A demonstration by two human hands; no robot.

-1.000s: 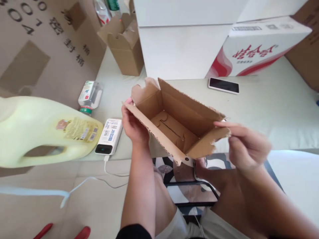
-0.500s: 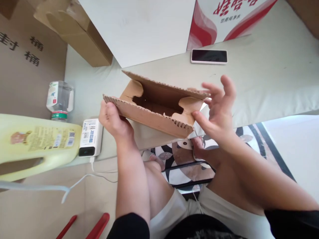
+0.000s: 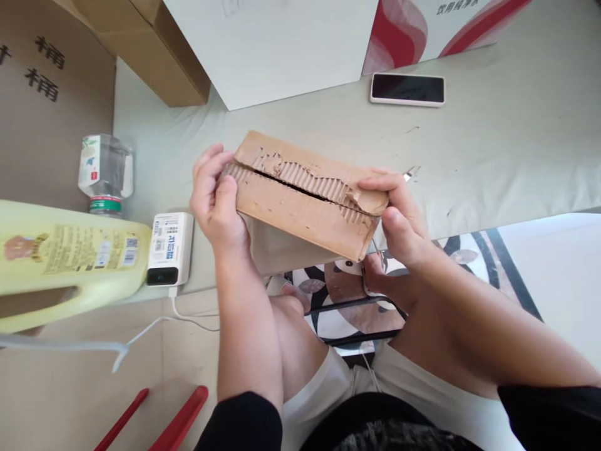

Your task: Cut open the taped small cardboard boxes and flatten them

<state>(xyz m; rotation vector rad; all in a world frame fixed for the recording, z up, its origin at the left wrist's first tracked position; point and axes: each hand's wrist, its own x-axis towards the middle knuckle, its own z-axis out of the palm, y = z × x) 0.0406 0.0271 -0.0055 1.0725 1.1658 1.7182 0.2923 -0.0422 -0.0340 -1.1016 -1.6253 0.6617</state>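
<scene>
The brown box (image 3: 291, 207) has torn, ridged cardboard along the 1 dark slit in its top; its inside is hidden. The left hand (image 3: 216, 197) and right hand (image 3: 401, 210) grip its opposite ends, near the table (image 3: 498, 138) edge. Leftward are a clear bottle (image 3: 113, 166) and a yellow jug (image 3: 70, 250).

Likely a home, cloth-covered surface (image 3: 498, 144), yellow jug (image 3: 75, 219), phone (image 3: 407, 89), power bank (image 3: 169, 247), tiled floor (image 3: 70, 401)

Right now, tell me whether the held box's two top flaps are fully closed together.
No, a dark gap separates the upper flap from the lower flap.
</scene>
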